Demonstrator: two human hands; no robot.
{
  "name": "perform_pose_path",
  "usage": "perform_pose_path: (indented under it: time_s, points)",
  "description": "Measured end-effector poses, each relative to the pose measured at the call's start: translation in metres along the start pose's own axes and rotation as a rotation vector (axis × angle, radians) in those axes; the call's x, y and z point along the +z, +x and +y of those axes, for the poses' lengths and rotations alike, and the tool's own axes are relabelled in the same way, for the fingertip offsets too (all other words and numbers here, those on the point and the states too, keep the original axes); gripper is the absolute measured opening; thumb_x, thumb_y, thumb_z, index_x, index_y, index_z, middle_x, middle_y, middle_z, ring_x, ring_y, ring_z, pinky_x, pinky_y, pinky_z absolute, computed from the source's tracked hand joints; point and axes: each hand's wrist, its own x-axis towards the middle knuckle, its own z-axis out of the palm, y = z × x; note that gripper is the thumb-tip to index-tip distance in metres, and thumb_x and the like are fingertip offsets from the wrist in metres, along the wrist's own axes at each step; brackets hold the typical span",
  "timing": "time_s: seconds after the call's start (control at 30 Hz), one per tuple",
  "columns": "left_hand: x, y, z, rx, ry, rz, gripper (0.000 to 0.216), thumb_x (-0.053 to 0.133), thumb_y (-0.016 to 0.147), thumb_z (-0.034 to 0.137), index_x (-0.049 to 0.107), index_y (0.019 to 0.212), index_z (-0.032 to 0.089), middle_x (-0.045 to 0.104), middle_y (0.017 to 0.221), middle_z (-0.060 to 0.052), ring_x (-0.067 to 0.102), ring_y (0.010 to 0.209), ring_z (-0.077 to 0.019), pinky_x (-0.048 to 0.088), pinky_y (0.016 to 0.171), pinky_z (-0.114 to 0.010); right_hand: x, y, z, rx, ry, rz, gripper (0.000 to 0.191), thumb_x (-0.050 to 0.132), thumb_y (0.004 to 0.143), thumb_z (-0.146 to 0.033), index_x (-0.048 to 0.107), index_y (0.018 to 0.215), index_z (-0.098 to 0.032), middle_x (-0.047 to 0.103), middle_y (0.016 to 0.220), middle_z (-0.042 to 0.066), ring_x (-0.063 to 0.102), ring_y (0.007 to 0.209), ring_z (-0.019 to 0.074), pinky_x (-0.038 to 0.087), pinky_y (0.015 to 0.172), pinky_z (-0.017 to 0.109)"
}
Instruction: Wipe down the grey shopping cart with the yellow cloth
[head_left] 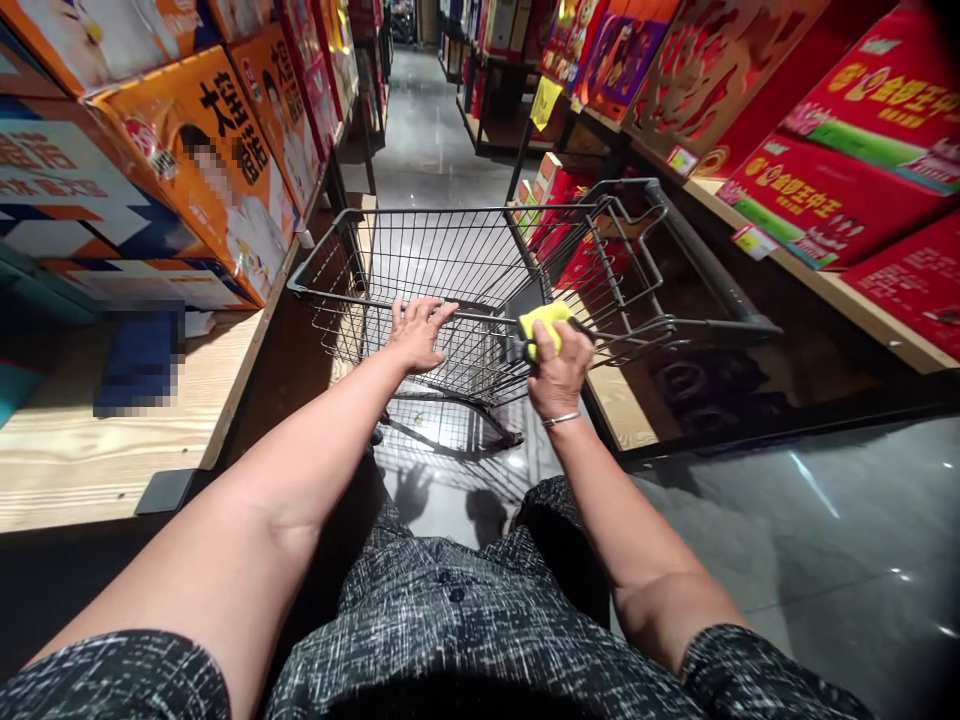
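Yellow cloth (541,318) partly behind right hand (559,374)

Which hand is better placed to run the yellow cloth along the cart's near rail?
Likely the right hand: it already grips the yellow cloth at the cart's near rail. The left hand is at that rail too, but with fingers spread and no cloth.

Pale wooden shelves (60,460) line a glossy grey floor (750,560) streaked with reflected light (814,485).

A white-flecked black short-sleeved garment (450,635) is showing dark buttons (456,595); a silvery bracelet (561,420) is circling the right wrist (564,432).
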Motion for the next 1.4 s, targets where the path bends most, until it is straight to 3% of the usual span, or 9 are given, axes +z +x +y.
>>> perform_pose_path:
  time_s: [0.17,0.3,0.47,0.6,0.8,0.93,1.03,1.23,1.4]
  points:
    - [0.002,-0.003,0.001,0.040,0.000,0.008,0.092,0.069,0.079,0.031,0.023,0.159,0.034,0.023,0.163,-0.008,0.011,0.155,-0.0355,-0.009,0.124,-0.061,0.033,0.013,-0.057,-0.270,0.111,-0.122,0.047,0.051,0.096,-0.018,0.060,0.137,-0.038,0.052,0.142,0.005,0.033,0.130,0.0263,0.035,0.103,0.043]
    - [0.000,-0.004,-0.004,0.047,-0.004,0.005,0.093,0.067,0.080,0.026,0.021,0.160,0.036,0.022,0.165,-0.007,0.012,0.155,-0.0326,-0.008,0.125,-0.059,0.039,0.013,-0.034,-0.419,0.114,-0.146,0.035,0.051,0.101,-0.026,0.066,0.130,-0.041,0.059,0.134,0.002,0.037,0.125,0.0231,0.033,0.104,0.043]
    - [0.002,0.001,-0.010,0.025,-0.022,0.005,0.097,0.071,0.078,0.027,0.020,0.159,0.037,0.019,0.166,-0.005,0.006,0.156,-0.0342,-0.013,0.124,-0.057,0.014,-0.015,0.040,-0.195,-0.017,0.135,0.035,0.054,0.098,-0.023,0.069,0.126,-0.037,0.060,0.129,0.006,0.039,0.123,0.0266,0.032,0.102,0.048]
    - [0.009,0.005,-0.012,0.007,-0.037,0.040,0.099,0.073,0.077,0.027,0.019,0.159,0.037,0.014,0.167,-0.005,0.003,0.156,-0.0372,-0.019,0.122,-0.058,0.016,-0.036,0.056,0.037,-0.075,0.239,0.040,0.052,0.094,-0.017,0.072,0.124,-0.033,0.053,0.133,0.009,0.036,0.125,0.0294,0.036,0.104,0.048]
    - [0.014,0.007,-0.011,0.016,-0.039,0.055,0.104,0.074,0.076,0.027,0.014,0.160,0.040,0.011,0.167,-0.003,0.000,0.156,-0.0391,-0.020,0.121,-0.059,0.082,-0.080,-0.006,0.195,-0.022,-0.382,0.058,0.050,0.088,-0.015,0.061,0.141,-0.036,0.045,0.146,0.012,0.034,0.128,0.0348,0.033,0.106,0.052]
    - [0.011,0.006,-0.009,0.002,-0.023,0.048,0.103,0.075,0.074,0.024,0.018,0.159,0.037,0.013,0.167,-0.005,0.001,0.156,-0.0367,-0.017,0.122,-0.059,0.122,-0.107,-0.037,0.034,0.059,-0.858,0.052,0.043,0.096,-0.024,0.057,0.143,-0.042,0.042,0.155,0.004,0.031,0.136,0.0339,0.030,0.109,0.050]
    - [0.008,0.007,-0.010,0.003,-0.023,0.030,0.102,0.075,0.074,0.023,0.019,0.158,0.036,0.012,0.167,-0.005,0.001,0.156,-0.0361,-0.016,0.122,-0.059,0.132,-0.108,-0.037,-0.121,0.108,-0.965,0.044,0.039,0.100,-0.032,0.062,0.137,-0.043,0.044,0.157,-0.001,0.029,0.140,0.0321,0.028,0.111,0.047]
    - [0.002,0.009,-0.014,-0.013,-0.025,-0.001,0.092,0.072,0.078,0.026,0.024,0.156,0.038,0.014,0.167,-0.005,0.000,0.157,-0.0346,-0.015,0.123,-0.060,0.090,-0.085,0.016,-0.207,0.047,-0.791,0.043,0.046,0.098,-0.023,0.065,0.132,-0.041,0.053,0.148,0.001,0.036,0.133,0.0310,0.030,0.106,0.047]
    - [-0.009,0.010,-0.012,-0.077,0.022,-0.043,0.086,0.071,0.080,0.030,0.028,0.154,0.034,0.017,0.167,-0.008,0.001,0.158,-0.0342,-0.012,0.123,-0.061,0.019,-0.053,0.093,-0.245,-0.018,-0.167,0.036,0.054,0.097,-0.021,0.070,0.123,-0.041,0.063,0.126,0.005,0.041,0.118,0.0255,0.034,0.097,0.044]
